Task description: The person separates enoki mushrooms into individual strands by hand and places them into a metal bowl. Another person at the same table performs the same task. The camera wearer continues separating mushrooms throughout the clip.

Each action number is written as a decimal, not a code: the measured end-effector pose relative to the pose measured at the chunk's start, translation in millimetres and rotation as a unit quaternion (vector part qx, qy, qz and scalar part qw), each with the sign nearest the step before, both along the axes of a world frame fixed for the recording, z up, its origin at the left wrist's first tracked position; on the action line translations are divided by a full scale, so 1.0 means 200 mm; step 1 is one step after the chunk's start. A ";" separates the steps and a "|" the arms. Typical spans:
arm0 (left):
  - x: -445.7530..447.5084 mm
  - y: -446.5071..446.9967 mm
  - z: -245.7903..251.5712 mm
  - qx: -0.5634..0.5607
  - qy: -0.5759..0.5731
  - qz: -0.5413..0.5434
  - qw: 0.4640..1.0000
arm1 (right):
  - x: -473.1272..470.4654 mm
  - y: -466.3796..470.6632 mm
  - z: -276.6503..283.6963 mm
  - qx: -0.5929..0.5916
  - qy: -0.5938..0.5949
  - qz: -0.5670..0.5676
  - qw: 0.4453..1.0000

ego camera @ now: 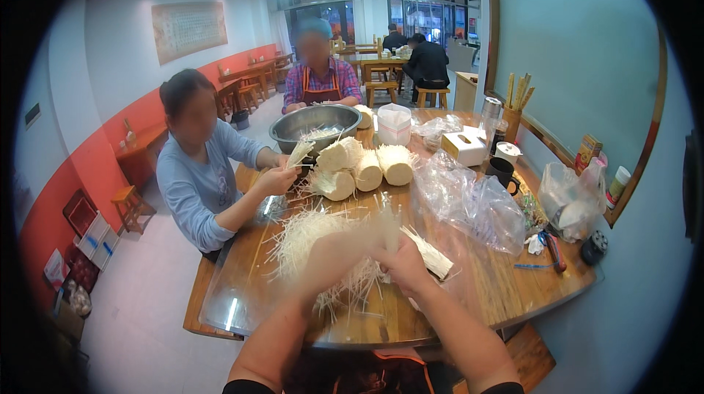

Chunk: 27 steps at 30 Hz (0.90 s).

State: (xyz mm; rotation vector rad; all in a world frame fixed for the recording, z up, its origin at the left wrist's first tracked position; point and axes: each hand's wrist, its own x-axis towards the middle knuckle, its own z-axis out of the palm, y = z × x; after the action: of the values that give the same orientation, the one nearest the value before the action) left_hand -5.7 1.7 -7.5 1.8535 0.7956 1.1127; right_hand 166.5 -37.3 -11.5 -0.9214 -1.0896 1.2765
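Both of my hands are close together above the table (pixel 484 284), over the right side of a loose pile of pale enoki mushrooms (pixel 308 240). My right hand (pixel 404 262) grips a small bunch of enoki mushrooms (pixel 390 223) whose ends point up. Motion blurs my left hand (pixel 344 248) beside it, so whether its fingers hold anything cannot be made out. Just right of my hands a clump of enoki mushrooms (pixel 429 253) lies on the table. Beyond the pile, several thick enoki bundles (pixel 396 165) are stacked with cut bases showing.
A person in light blue (pixel 192 185) at the left holds enoki; another in a plaid shirt (pixel 349 77) sits behind a steel bowl (pixel 314 121). Plastic bags (pixel 473 201), a black mug (pixel 501 174), a tissue box (pixel 465 146) and a red-handled tool (pixel 558 253) occupy the right side.
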 end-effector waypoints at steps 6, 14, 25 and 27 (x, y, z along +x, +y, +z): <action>-0.04 -0.04 0.05 -0.149 -0.036 -0.066 0.986 | 0.03 0.00 0.00 -0.037 0.091 -0.007 0.995; -0.15 0.06 0.03 -0.165 -0.201 0.006 0.966 | 0.02 0.03 0.00 0.045 -0.115 -0.143 0.982; -0.03 0.06 -0.10 -0.001 -0.018 -0.004 1.000 | 0.01 0.01 -0.01 0.052 -0.115 -0.020 0.992; -0.04 0.08 -0.09 0.018 0.012 -0.005 1.000 | 0.02 0.01 -0.01 0.042 -0.115 -0.025 0.992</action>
State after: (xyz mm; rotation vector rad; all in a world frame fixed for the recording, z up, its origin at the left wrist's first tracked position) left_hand -13.2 16.9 -24.9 1.9018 0.7838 1.1082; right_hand 170.2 -35.2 -14.1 -1.0448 -1.2819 1.0933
